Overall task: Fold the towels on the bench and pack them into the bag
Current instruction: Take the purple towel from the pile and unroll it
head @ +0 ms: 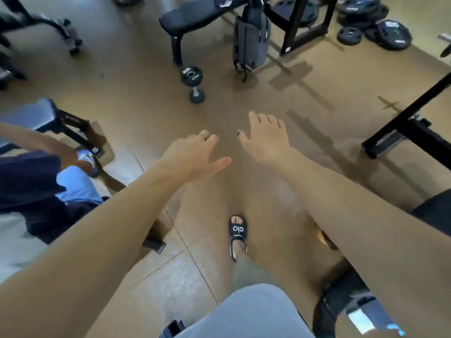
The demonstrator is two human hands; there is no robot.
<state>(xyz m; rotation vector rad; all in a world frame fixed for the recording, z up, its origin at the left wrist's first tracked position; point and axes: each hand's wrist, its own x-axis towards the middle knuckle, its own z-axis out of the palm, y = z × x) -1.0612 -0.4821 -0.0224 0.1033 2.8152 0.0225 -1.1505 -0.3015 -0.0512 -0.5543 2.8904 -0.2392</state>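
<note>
Both hands reaching forward, holding nothing — left hand (195, 154) and right hand (264, 140) fingers spread. Towels (223, 0), possibly, lying on far counter (195, 19); bag (251, 40) leaning beside it. Walk closer before grasping.

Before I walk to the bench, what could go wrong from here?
1. The dumbbell lies on the floor between you and the bench; you could trip on it.
2. The bag leans beside the bench, with straps trailing on the floor; a foot might snag them.
</note>
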